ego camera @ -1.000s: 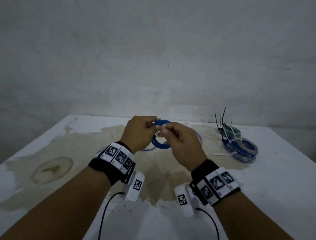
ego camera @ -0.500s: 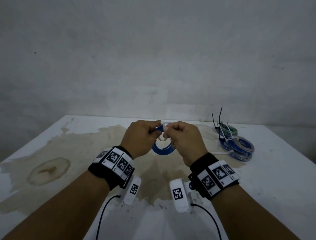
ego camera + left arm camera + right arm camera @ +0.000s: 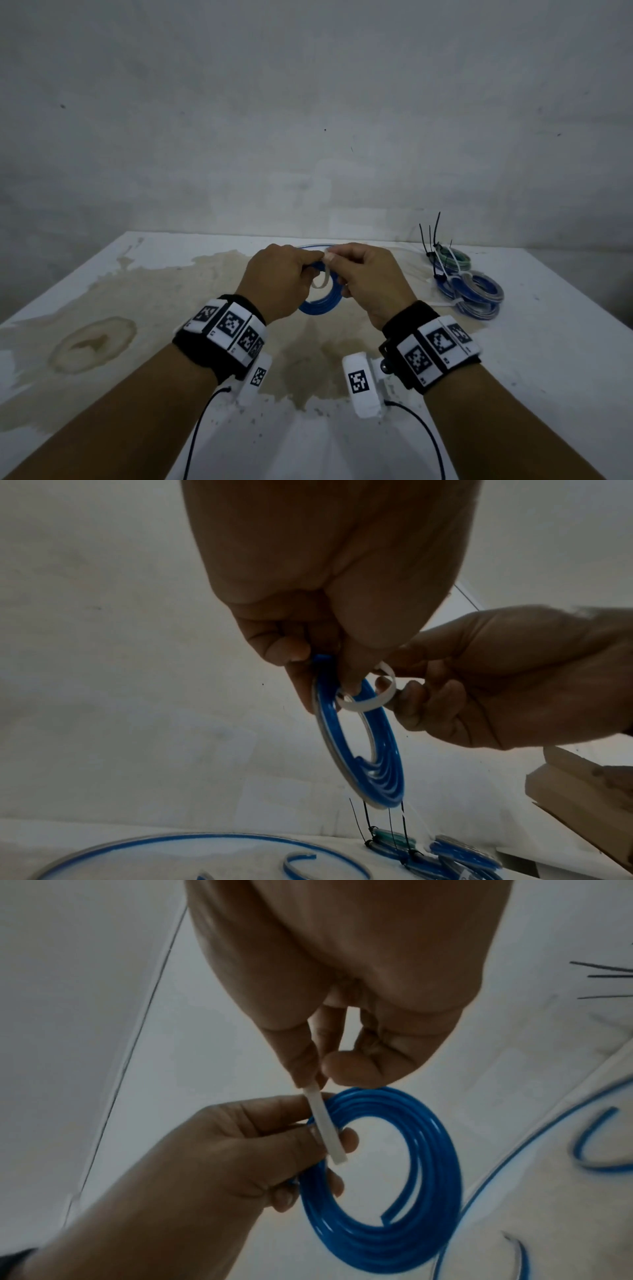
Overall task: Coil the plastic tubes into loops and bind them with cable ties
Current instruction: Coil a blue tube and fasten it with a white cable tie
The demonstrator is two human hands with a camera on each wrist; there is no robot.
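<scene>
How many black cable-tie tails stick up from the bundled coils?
4 black tails, side by side above the tied coils at the table's far right; more may be hidden.

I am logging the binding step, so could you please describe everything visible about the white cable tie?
The white cable tie is a flat, narrow strip of pale plastic, bent into an open loop through the blue tube coil, held above the table. The right hand pinches one end; the left hand, gripping the coil, touches the strip. Whether it is locked cannot be told.
</scene>
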